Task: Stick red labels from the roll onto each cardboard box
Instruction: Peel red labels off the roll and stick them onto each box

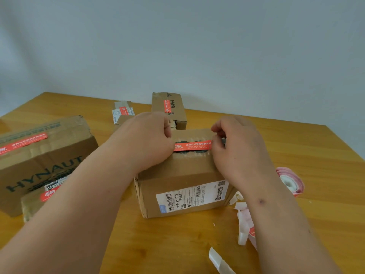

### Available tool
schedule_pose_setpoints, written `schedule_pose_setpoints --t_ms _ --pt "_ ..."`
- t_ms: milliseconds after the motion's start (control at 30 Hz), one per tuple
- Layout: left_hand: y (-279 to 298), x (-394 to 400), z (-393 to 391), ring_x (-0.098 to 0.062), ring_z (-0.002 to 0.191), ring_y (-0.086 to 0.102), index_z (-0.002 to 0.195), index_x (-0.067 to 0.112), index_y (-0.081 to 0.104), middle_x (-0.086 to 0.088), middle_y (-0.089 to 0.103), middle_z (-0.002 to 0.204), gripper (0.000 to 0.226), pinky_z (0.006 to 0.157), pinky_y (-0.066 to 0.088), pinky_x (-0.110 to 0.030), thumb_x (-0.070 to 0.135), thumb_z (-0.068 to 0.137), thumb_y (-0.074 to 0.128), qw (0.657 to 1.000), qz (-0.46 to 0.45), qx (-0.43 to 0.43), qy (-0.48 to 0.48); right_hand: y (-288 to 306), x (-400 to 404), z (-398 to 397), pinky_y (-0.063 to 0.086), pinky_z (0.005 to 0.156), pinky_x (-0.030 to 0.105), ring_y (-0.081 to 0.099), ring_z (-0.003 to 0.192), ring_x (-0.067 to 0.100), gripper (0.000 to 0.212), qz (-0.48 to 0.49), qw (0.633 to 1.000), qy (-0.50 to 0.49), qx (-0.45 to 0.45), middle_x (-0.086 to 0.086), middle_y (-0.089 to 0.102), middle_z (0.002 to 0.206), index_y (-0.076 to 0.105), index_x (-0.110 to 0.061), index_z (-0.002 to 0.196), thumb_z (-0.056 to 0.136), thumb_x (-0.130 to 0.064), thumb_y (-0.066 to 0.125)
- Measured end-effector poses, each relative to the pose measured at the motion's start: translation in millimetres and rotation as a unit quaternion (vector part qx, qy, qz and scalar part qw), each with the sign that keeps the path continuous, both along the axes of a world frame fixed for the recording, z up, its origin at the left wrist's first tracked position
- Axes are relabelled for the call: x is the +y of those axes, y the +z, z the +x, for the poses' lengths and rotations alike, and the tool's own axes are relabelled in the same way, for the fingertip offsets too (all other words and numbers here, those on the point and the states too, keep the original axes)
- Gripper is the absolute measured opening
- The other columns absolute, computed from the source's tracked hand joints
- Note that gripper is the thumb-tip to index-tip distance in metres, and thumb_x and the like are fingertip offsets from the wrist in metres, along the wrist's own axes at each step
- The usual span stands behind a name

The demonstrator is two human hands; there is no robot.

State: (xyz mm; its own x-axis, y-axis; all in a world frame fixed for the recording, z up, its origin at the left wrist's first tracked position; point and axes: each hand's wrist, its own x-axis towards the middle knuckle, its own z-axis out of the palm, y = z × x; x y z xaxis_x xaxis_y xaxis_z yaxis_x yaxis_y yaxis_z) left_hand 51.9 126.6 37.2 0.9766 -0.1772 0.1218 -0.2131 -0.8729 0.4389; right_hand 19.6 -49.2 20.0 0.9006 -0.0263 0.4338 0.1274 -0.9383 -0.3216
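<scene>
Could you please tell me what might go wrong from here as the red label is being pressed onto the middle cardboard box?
1. The red label strip is held at both ends by the left hand and right hand; uneven lowering could leave it crooked or wrinkled.
2. It lies over rough, torn tape on the middle brown cardboard box, so it may stick poorly.
3. The right forearm passes close to the pink-edged label roll and loose white backing strips, and might knock them.

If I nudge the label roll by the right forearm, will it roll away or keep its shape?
The label roll seems to lie with its open core facing the camera, so a sideways push would probably roll it. Its pink outer turns look loosely wound, so it may squash or unwind when gripped. It is likely light, being paper round a hollow core.
</scene>
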Motion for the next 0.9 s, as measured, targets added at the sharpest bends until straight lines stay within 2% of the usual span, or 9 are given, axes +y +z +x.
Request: schedule_pose_setpoints --t_ms 100,133,200,267,467,600,667,733,900 --pt "-5 1 -4 -0.008 0.08 0.054 0.081 0.031 0.053 0.013 0.055 0.085 0.009 0.071 0.049 -0.032 0.024 0.088 0.053 0.999 -0.036 -0.023 0.009 -1 1 1 0.029 0.079 0.018 0.047 0.109 0.016 0.021 0.028 1.0 -0.003 -0.009 -0.005 0.051 0.105 0.06 -0.017 0.11 0.092 -0.012 0.05" --pt "-6 0 -6 -0.009 0.08 0.054 0.082 0.031 0.052 0.013 0.054 0.086 0.007 0.072 0.049 -0.033 0.032 0.088 0.055 0.999 -0.04 -0.029 0.013 -1 3 1 0.03 0.08 0.019 0.046 0.11 0.015 0.021 0.03 1.0 -0.002 -0.004 -0.007 0.049 0.106 0.059 -0.018 0.112 0.092 -0.018 0.052" --pt "-7 -3 -8 -0.01 0.08 0.052 0.082 0.032 0.05 0.014 0.051 0.087 0.025 0.07 0.048 -0.034 0.056 0.081 0.057 0.999 -0.022 -0.033 0.019 -3 6 1 0.034 0.083 0.022 0.043 0.111 0.012 0.029 0.026 1.0 0.005 0.013 -0.009 0.046 0.11 0.056 -0.023 0.115 0.089 -0.036 0.056" --pt "-8 -6 -10 -0.01 0.079 0.05 0.08 0.032 0.046 0.014 0.048 0.086 0.038 0.068 0.046 -0.034 0.068 0.073 0.058 0.999 -0.001 -0.042 0.024 -4 7 1 0.039 0.087 0.024 0.042 0.11 0.009 0.041 0.019 0.999 0.013 0.024 -0.01 0.045 0.114 0.054 -0.026 0.118 0.084 -0.049 0.06" --pt "-9 -1 -13 -0.005 0.078 0.048 0.081 0.032 0.045 0.013 0.049 0.091 0.024 0.064 0.041 -0.029 0.04 0.078 0.067 0.998 -0.049 -0.043 0.024 -2 -1 -2 0.033 0.072 0.012 0.048 0.106 0.006 0.03 0.066 0.997 0.015 0.025 -0.013 0.042 0.111 0.053 -0.028 0.116 0.086 -0.03 0.06" --pt "-10 -10 -20 -0.014 0.082 0.049 0.084 0.032 0.044 0.012 0.048 0.089 0.034 0.068 0.044 -0.033 0.056 0.076 0.066 0.997 -0.035 -0.06 0.046 -4 4 -3 0.04 0.078 0.019 0.046 0.1 0.006 0.038 0.055 0.998 0.022 0.022 -0.012 0.046 0.109 0.055 -0.028 0.112 0.08 -0.046 0.066" --pt "-10 -9 -19 -0.015 0.084 0.05 0.089 0.031 0.046 0.011 0.05 0.091 0.025 0.07 0.045 -0.033 0.045 0.08 0.066 0.997 -0.041 -0.054 0.041 -2 1 -1 0.036 0.071 0.013 0.047 0.095 0.005 0.026 0.067 0.997 0.015 0.029 -0.011 0.046 0.11 0.055 -0.027 0.111 0.086 -0.029 0.062" --pt "-10 -4 -17 -0.013 0.083 0.051 0.09 0.031 0.048 0.012 0.05 0.091 0.017 0.071 0.047 -0.033 0.026 0.083 0.062 0.996 -0.073 -0.043 0.039 0 -3 1 0.035 0.071 0.016 0.05 0.094 0.007 0.021 0.093 0.995 -0.003 0.03 -0.008 0.047 0.11 0.056 -0.025 0.107 0.089 -0.015 0.054" --pt "-9 -2 -12 -0.014 0.086 0.05 0.099 0.032 0.049 0.009 0.05 0.097 0.022 0.071 0.042 -0.031 0.016 0.086 0.056 0.996 -0.076 -0.037 0.036 1 -1 13 0.034 0.078 0.021 0.048 0.096 0.01 0.017 0.08 0.995 -0.025 0.045 -0.009 0.044 0.102 0.056 -0.024 0.107 0.09 -0.023 0.056"
